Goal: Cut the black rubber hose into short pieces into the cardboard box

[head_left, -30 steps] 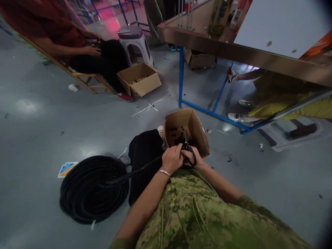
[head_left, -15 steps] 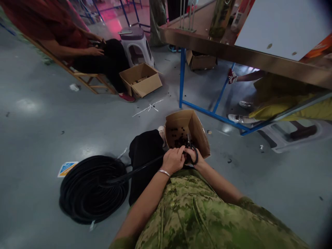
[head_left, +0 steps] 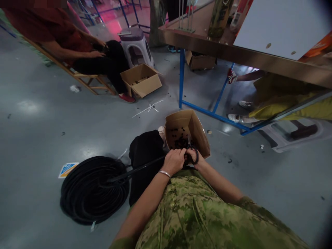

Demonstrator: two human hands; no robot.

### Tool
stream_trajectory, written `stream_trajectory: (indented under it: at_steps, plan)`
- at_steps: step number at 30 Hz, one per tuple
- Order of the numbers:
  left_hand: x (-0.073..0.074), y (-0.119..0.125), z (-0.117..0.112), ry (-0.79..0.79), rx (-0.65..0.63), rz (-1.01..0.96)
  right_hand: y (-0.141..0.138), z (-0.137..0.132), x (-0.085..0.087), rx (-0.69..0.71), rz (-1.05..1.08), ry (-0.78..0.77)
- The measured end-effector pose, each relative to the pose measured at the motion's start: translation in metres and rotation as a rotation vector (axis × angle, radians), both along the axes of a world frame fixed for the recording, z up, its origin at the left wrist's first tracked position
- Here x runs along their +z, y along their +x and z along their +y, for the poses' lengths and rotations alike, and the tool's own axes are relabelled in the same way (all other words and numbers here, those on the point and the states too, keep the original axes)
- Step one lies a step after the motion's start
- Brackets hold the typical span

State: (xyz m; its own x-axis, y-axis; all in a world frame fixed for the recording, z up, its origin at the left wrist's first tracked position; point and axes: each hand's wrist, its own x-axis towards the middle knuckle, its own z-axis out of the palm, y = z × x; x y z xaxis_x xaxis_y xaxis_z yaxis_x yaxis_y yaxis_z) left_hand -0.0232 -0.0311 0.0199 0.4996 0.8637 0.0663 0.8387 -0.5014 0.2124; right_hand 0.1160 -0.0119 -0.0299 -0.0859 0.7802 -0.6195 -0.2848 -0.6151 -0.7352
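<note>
A black rubber strip (head_left: 145, 167) runs from a large black coil (head_left: 90, 193) on the floor, over my dark trouser leg, to my left hand (head_left: 175, 160), which is closed around it. In my right hand (head_left: 194, 156) is a pair of scissors (head_left: 196, 157) with black handles, fingers through the loops and blades pointing away from me. Both hands are close together at the near edge of an open cardboard box (head_left: 199, 133). Several small black pieces (head_left: 182, 140) lie inside that box. The strip's end is hidden by my fingers.
At the right stands a table (head_left: 197, 38) with blue legs. A person in a red top (head_left: 62, 38) sits at the upper left by another cardboard box (head_left: 147, 85) and a plastic stool (head_left: 136, 46). Another person's feet (head_left: 236, 118) show under the table.
My hands stay at the box with the strip and the scissors. My left fingers have shifted slightly. The seated person's hands have moved a little.
</note>
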Motion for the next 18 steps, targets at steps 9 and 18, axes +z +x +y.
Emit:
stream_trajectory:
  at_steps: [9,18]
  plan:
    - [0.02,0.004,-0.012,0.007,0.158,0.151,0.004,0.002,0.01,-0.003,-0.132,0.172]
    - [0.018,0.0,-0.011,-0.069,0.161,0.171,0.018,0.005,0.009,-0.066,-0.146,0.166]
